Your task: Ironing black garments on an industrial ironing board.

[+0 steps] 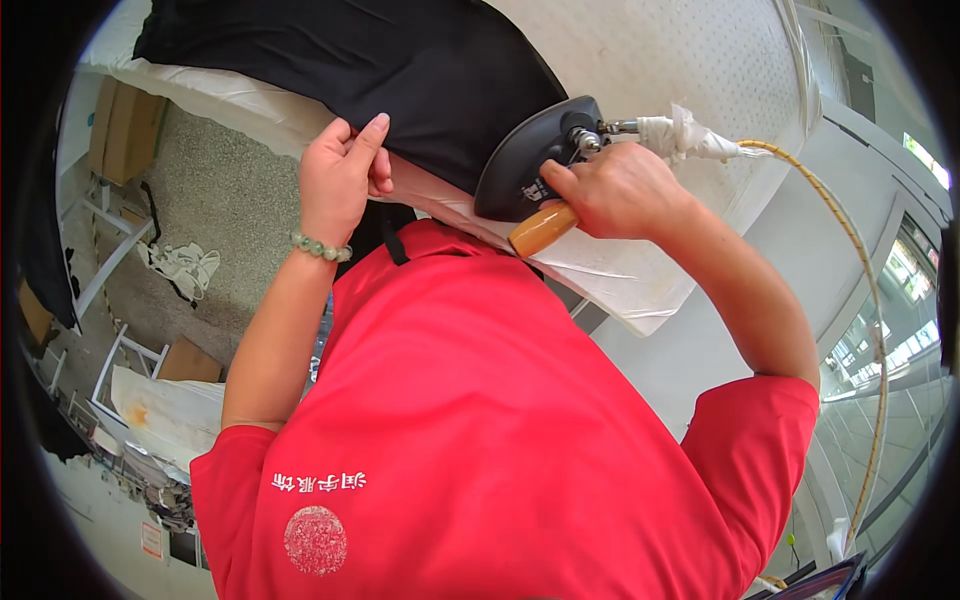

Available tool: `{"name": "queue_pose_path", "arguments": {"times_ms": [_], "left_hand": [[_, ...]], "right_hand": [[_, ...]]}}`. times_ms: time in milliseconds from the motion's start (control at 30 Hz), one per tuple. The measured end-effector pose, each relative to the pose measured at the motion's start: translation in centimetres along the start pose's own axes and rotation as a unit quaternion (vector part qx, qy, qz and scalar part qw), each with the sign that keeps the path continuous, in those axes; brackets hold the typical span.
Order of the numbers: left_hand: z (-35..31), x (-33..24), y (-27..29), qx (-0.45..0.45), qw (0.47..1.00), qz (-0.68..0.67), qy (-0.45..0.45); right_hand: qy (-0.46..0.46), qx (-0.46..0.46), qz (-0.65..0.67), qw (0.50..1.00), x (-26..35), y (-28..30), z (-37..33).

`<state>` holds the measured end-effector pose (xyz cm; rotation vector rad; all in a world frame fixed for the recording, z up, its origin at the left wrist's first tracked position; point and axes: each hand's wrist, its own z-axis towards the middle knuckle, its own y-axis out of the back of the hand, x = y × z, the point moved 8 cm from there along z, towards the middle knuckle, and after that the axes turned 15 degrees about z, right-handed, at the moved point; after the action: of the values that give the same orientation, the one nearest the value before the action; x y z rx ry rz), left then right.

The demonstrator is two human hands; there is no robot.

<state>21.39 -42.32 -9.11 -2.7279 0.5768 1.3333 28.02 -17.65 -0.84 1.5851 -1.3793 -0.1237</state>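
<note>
Head view: gripping iron (pixel 528 158) by wooden handle (pixel 543 231) with right hand (pixel 622 190), fingers wrapped around, probably against heat; located at right end of black cloth (pixel 400 70), spread over white padded tabletop (pixel 700 60). Touching cloth's near edge with left hand (pixel 345 170), fingers narrow, perhaps for steadying; cannot tell if pinching.

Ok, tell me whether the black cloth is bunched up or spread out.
Spread out: the black cloth lies broad across the white-covered table, lightly creased. Whether it is doubled underneath, I cannot tell.
</note>
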Motion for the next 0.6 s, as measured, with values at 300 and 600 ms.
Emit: {"name": "queue_pose_path", "arguments": {"times_ms": [300,600], "left_hand": [[-0.9,-0.5,0.8,-0.001,1.0,-0.021,-0.002],[-0.6,-0.5,3.0,-0.012,1.0,0.005,-0.02]], "right_hand": [[0.009,-0.03,0.019,0.999,0.5,0.2,0.7],[-0.098,-0.079,0.022,0.992,-1.7,1.5,0.7]]}}
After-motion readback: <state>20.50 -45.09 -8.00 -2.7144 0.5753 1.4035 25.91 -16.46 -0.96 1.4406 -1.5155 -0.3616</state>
